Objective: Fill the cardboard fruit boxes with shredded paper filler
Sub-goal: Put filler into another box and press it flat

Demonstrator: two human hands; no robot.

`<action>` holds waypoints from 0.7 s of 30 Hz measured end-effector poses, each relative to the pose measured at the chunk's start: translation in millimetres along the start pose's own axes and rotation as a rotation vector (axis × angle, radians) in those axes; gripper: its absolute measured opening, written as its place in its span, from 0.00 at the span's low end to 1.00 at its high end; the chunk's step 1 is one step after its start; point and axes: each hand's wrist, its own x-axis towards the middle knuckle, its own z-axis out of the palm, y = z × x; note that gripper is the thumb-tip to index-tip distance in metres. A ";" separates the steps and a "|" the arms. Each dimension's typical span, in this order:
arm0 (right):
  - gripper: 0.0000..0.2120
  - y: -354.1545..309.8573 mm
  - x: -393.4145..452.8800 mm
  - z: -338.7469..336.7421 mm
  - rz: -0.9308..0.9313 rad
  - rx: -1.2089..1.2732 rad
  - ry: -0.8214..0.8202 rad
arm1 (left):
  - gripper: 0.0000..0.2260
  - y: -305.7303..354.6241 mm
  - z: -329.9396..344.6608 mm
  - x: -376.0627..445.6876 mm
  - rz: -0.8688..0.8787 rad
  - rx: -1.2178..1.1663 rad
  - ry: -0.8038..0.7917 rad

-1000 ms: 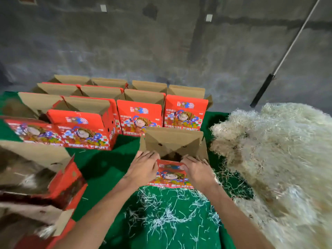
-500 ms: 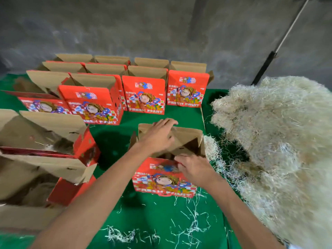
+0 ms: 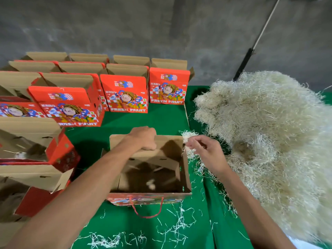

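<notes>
The open box [image 3: 149, 175] is sitting at six o'clock on the green bench [image 3: 158, 119], mouth up, and it is practically bare inside, just a pale scrap or two on the floor of it. A second ago both hands were down on its near face; now the flaps are standing apart and the camera is looking straight into it. The left hand [image 3: 143, 139] is reaching across to twelve o'clock of the box, its grip curled over the far flap and pinning it back. The right hand [image 3: 206, 151] is leaving the rim and heading out toward three o'clock, fingers loosely bent and pinching a thin wisp of strands beside the box's right wall. How firm that pinch is, hard to tell. The big heap of shredded paper [image 3: 265, 141] is lying just beyond, filling the right side of the bench. That suggests opening is finished and the first real handful is about to be gathered. Further out, at ten to twelve o'clock, rows of red fruit boxes [image 3: 124, 94] are standing open, waiting.
</notes>
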 end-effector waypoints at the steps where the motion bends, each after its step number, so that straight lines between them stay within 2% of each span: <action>1: 0.10 9.0 4.4 -4.4 0.030 -0.014 0.021 | 0.02 0.4 -1.9 0.3 -0.003 0.009 -0.010; 4: 0.12 38.8 20.7 -7.8 0.144 -0.076 -0.008 | 0.04 3.7 -7.7 7.5 -0.010 -0.052 -0.048; 7: 0.08 68.1 41.7 0.5 0.204 -0.147 -0.048 | 0.13 12.4 -13.8 19.9 0.034 -0.202 -0.041; 10: 0.08 99.3 67.0 14.7 0.266 -0.187 -0.084 | 0.16 24.7 -15.4 35.9 0.088 -0.376 -0.029; 12: 0.12 121.0 83.0 24.6 0.361 -0.218 -0.120 | 0.19 33.6 -14.1 47.8 0.083 -0.458 -0.024; 14: 0.19 139.7 98.9 32.1 0.380 -0.287 -0.155 | 0.22 41.1 -10.8 61.0 0.050 -0.512 -0.024; 18: 0.43 178.0 138.8 36.1 0.329 -0.707 -0.313 | 0.24 47.3 -3.7 90.2 -0.004 -0.524 -0.033; 21: 0.51 201.3 170.7 37.0 0.310 -0.959 -0.481 | 0.21 50.0 6.9 101.4 -0.005 -0.482 -0.043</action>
